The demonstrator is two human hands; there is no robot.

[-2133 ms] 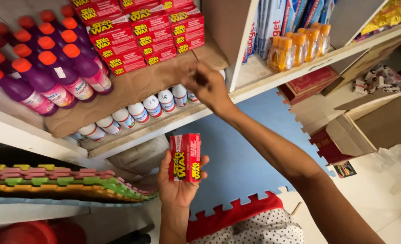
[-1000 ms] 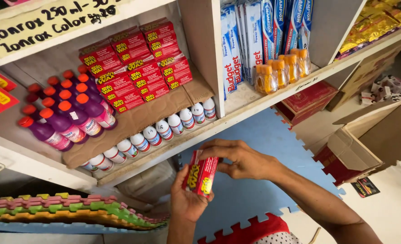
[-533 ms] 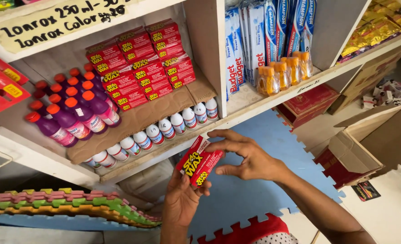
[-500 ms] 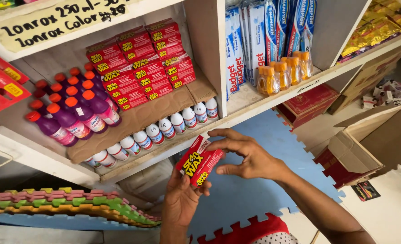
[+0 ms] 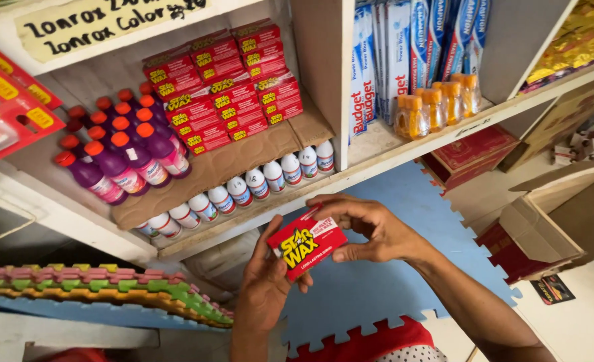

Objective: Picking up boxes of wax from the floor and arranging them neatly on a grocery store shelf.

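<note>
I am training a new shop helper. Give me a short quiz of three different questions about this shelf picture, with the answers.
1. True or false: both hands hold one red box.
2. Which items stand in a row at the front edge of the shelf, below the stacked red boxes? A) orange bottles B) small white bottles C) blue packs
3. Fill in: the bottles with red caps left of the stacked boxes are ____ in colour.

Key
1. True: the left hand and the right hand both hold the red box.
2. B: small white bottles, below the stacked red boxes.
3. Purple: purple bottles.
</note>
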